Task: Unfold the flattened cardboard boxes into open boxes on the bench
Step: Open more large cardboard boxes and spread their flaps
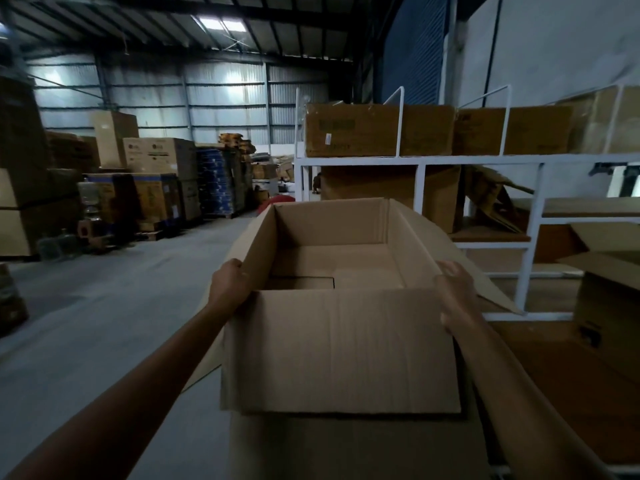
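Step in hand: I judged the unfolding of this cardboard box [341, 348] done; it stood squared up with its mouth open and its bottom flaps folded in across the floor.
Left hand [227, 287]: its grip was clamped on the box's left wall at the top edge, fingers curled over the rim.
Right hand [455, 294]: its grip was closed on the right wall at the near top corner, thumb inside as far as I could tell.
Box position: between my two hands, held just ahead of them, its near wall facing me.
Underneath: flat cardboard [346, 445] lay directly below the box; whether the box rested on it or hung just above I could not tell.
Right of the right hand: another open box [609, 306] sat on the brown surface [571, 393], with a white rack [526, 271] beyond it.
Next move: I reckoned it called for setting the box down level on that surface, then freeing both grips for another flat.
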Action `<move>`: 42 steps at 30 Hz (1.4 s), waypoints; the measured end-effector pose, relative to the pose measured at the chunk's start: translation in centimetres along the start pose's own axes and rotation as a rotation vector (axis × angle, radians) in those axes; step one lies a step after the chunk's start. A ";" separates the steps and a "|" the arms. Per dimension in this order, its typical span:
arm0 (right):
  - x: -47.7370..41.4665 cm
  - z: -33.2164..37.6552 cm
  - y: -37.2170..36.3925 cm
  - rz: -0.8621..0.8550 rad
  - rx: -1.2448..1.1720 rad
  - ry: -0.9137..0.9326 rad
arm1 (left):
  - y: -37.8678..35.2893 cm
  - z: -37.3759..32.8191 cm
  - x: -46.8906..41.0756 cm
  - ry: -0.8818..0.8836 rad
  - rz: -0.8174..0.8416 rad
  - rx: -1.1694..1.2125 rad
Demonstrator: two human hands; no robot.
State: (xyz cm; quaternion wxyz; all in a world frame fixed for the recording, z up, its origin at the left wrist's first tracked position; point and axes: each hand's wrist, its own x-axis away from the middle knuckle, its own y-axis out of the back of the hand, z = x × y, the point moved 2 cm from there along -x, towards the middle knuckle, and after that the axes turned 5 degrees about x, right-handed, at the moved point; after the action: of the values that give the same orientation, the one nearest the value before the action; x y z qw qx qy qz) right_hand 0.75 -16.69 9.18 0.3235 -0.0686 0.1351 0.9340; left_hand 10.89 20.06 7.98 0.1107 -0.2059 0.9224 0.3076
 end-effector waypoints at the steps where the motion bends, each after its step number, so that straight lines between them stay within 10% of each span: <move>1: 0.3 0.3 0.3 -0.001 -0.004 0.012 | 0.5 0.0 0.1 -0.012 0.019 -0.015; 36: 0.1 1.2 0.0 0.084 0.092 -0.045 | 0.6 0.2 -1.1 -0.084 0.243 -0.109; 42: -2.7 -3.0 -2.5 0.289 0.420 -0.145 | -3.0 5.0 -1.8 -0.009 0.378 -0.305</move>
State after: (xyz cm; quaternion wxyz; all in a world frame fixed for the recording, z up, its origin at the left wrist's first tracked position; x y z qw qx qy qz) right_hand 4.53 -17.33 6.37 0.2027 0.0872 0.3111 0.9244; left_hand 14.21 21.52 3.05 0.0230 -0.0425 0.8868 0.4597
